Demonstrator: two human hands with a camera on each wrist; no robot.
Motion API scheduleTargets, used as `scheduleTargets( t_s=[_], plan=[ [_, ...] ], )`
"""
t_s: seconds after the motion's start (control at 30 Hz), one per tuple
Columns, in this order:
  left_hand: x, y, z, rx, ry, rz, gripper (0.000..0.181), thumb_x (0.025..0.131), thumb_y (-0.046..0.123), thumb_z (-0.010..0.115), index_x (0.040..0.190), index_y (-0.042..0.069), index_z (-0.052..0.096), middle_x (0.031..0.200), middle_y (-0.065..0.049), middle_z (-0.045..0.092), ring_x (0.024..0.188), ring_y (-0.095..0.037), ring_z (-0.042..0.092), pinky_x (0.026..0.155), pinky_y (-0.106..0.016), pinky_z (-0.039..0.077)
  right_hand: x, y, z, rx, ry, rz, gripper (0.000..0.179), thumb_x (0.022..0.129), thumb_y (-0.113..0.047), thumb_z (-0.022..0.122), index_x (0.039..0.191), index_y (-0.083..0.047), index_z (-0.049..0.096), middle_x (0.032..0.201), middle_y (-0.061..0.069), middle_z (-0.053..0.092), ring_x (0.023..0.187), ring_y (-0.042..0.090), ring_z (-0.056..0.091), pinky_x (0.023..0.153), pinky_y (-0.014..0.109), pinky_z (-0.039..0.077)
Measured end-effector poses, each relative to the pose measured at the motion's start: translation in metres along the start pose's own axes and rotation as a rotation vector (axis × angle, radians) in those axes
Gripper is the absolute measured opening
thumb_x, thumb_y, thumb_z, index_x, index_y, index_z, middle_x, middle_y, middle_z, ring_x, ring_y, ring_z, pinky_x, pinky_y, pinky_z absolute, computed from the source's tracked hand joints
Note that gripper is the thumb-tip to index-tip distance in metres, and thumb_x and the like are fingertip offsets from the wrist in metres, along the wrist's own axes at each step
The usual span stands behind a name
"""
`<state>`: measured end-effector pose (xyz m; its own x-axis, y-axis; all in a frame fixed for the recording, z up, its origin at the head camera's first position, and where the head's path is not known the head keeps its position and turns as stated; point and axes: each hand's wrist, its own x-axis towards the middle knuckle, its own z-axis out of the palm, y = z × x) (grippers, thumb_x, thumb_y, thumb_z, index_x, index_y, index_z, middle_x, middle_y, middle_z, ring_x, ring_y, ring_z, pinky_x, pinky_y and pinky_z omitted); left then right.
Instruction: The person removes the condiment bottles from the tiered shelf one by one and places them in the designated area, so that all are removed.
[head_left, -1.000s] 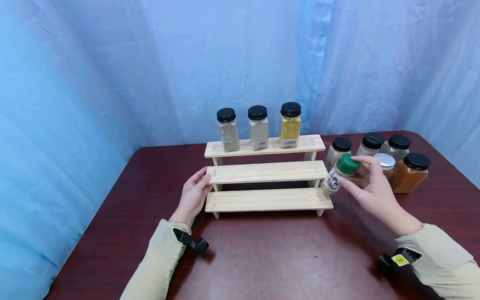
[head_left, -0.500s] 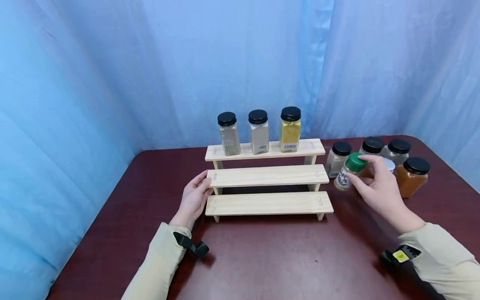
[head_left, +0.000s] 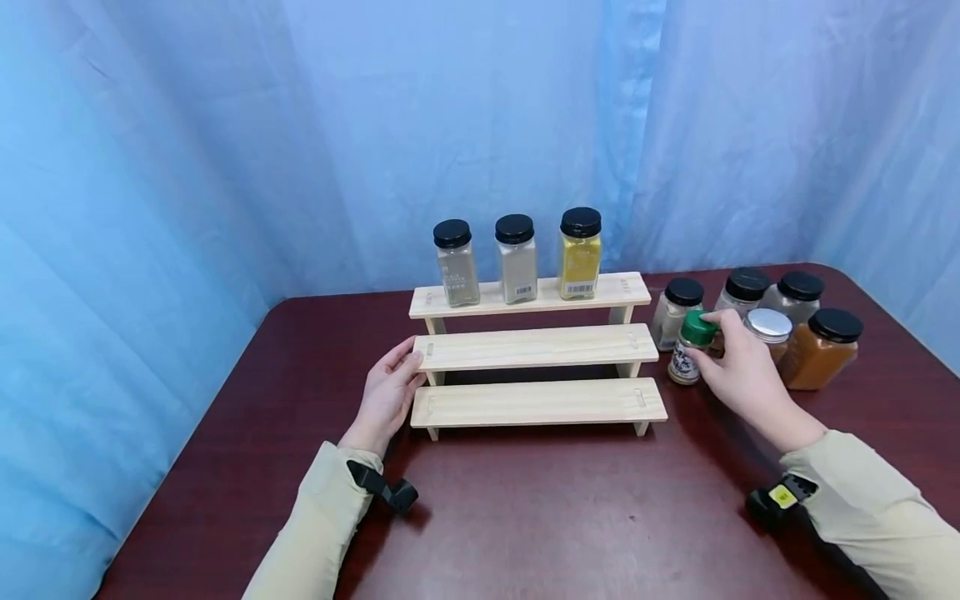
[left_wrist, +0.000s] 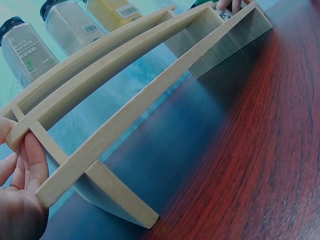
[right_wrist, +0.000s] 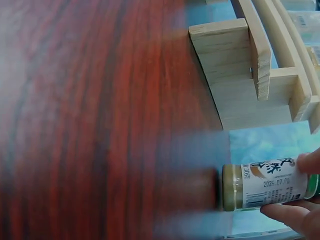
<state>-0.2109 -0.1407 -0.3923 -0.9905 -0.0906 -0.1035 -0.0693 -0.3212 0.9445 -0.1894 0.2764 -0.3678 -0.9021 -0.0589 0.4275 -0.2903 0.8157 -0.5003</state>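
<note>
A three-tier wooden rack point(head_left: 536, 348) stands on the dark red table. My left hand point(head_left: 386, 392) grips the left end of its middle shelf, thumb on top and fingers beneath, as the left wrist view shows. My right hand point(head_left: 742, 367) pinches a green-capped spice jar point(head_left: 684, 364) between thumb and fingers, to the right of the rack. The jar is upright, at or just above the tabletop; in the right wrist view its labelled side point(right_wrist: 270, 182) faces the camera. On the top shelf stand a black pepper jar point(head_left: 458, 275), a pale powder jar point(head_left: 517, 271) and a yellow powder jar point(head_left: 580, 262).
Behind and beside my right hand are a black-lidded jar point(head_left: 671, 325), a silver-lidded jar point(head_left: 770, 325), an orange-brown jar point(head_left: 817, 358) and two more black-lidded jars point(head_left: 744, 287). Blue curtains point(head_left: 465, 108) hang behind and at both sides of the table.
The green-capped jar, tilted by the lower shelf's right end a second ago, has moved right and down off the rack and come upright. My left hand keeps its place on the rack.
</note>
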Motion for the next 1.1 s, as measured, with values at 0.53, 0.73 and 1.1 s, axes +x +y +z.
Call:
scheduleTargets(
  t_s=[0.53,0.73,1.1],
  plan=[
    [0.000,0.002,0.001,-0.016,-0.001,-0.009,0.046,0.098,0.000,0.046,0.142,-0.005,0.036,0.097,0.004,0.054,0.079,-0.001,0.056,0.067,-0.015,0.045,-0.004,0.001,0.001,-0.058,0.075,-0.066,0.046,0.078,0.006,0.071,0.116,0.009,0.045,0.106,0.031,0.053,0.086,0.044,0.057,0.071,0.058,0.048],
    [0.000,0.002,0.002,-0.026,0.001,-0.012,0.046,0.098,-0.001,0.046,0.142,-0.005,0.035,0.096,0.004,0.055,0.079,-0.001,0.057,0.067,-0.014,0.046,-0.004,0.000,0.000,-0.078,0.087,-0.094,0.047,0.076,0.006,0.073,0.116,0.009,0.047,0.106,0.030,0.051,0.092,0.043,0.052,0.071,0.057,0.048],
    [0.000,0.001,0.002,-0.024,0.010,-0.007,0.047,0.097,0.000,0.047,0.143,-0.006,0.035,0.096,0.004,0.055,0.078,-0.001,0.055,0.066,-0.015,0.045,0.000,-0.008,-0.015,-0.122,-0.018,-0.050,0.055,0.079,-0.005,0.074,0.123,0.008,0.044,0.117,0.031,0.044,0.103,0.045,0.043,0.076,0.062,0.044]
  ],
)
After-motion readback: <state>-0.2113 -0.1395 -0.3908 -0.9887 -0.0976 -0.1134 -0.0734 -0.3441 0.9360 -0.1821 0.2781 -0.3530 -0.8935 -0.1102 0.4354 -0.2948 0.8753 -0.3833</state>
